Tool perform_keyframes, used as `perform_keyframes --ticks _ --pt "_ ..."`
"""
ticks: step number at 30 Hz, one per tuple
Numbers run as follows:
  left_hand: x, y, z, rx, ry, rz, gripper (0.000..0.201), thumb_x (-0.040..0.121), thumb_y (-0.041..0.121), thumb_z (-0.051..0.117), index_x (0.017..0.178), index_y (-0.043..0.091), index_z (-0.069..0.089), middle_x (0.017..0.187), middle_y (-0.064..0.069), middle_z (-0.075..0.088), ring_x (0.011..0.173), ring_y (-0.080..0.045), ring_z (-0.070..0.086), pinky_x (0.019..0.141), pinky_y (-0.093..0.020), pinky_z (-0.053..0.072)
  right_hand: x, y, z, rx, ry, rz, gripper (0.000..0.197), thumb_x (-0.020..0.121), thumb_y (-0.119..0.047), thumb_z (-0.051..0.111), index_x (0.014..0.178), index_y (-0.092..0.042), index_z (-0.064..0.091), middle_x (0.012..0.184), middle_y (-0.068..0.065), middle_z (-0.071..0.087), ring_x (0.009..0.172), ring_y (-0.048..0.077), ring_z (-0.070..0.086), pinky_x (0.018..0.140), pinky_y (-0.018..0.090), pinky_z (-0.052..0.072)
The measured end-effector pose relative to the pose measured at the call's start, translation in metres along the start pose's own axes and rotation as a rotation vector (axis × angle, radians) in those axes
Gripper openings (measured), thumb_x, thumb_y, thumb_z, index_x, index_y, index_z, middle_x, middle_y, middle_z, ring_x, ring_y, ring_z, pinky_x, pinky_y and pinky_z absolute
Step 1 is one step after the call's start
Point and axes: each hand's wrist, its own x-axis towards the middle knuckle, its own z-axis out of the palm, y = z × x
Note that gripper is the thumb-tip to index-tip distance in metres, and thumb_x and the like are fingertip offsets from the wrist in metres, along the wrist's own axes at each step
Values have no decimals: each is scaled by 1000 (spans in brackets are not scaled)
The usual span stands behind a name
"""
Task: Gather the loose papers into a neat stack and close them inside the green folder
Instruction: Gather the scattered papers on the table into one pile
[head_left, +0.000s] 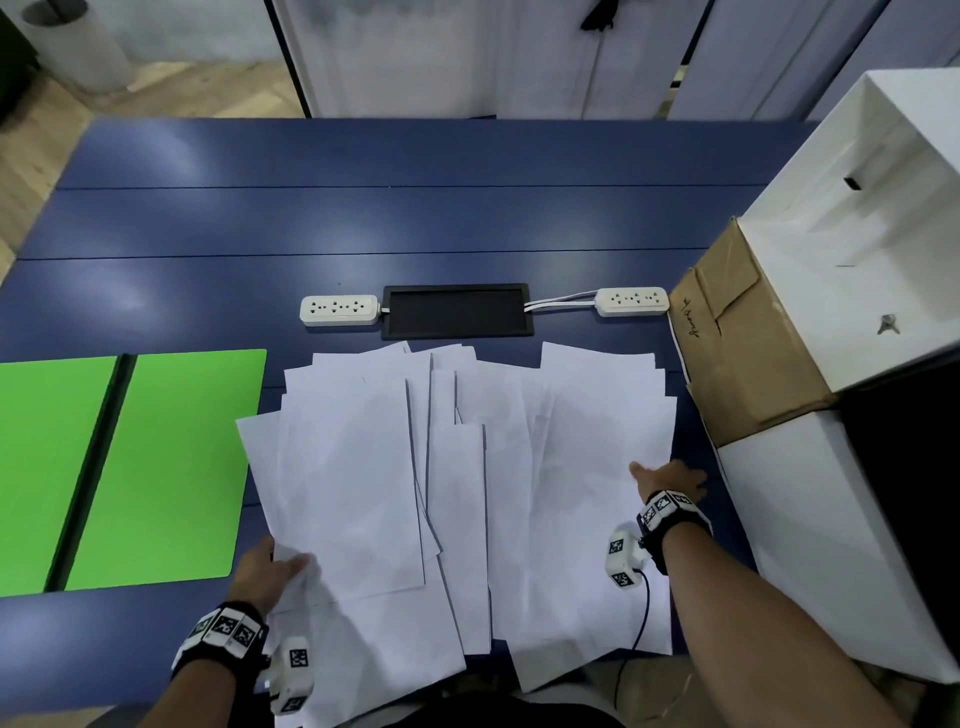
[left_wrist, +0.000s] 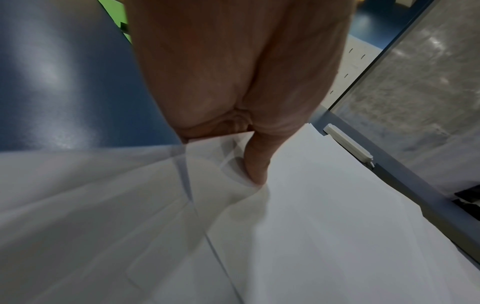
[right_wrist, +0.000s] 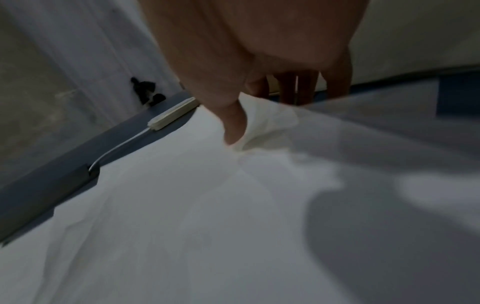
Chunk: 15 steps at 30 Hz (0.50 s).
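Several loose white papers lie fanned and overlapping on the blue table, right in front of me. The green folder lies open and flat to their left, with nothing on it. My left hand pinches the near-left edge of the sheets, thumb on top of the papers and fingers hidden beneath. My right hand grips the right edge of the spread, its thumb pressing on the papers and its fingers reaching down past the edge.
Two white power strips flank a black cable hatch just behind the papers. A brown cardboard box and tall white boxes crowd the right side, with keys on one. Bare blue table lies beyond.
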Motion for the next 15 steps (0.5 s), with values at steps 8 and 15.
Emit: perform_keyframes --ticks 8,15 --pt "1 3 -1 78 28 14 22 84 5 75 100 -4 63 93 -21 70 83 -32 65 72 -36 48 2 4 8 152 -122 20 71 77 -14 83 131 4 41 133 26 58 115 43 62 93 47 53" --pt "-1 5 -3 43 -3 22 21 84 -1 73 103 -2 65 95 -19 71 84 -30 65 76 -36 48 2 10 -10 278 -125 -238 41 83 -6 78 121 2 66 122 20 70 113 39 66 97 42 52"
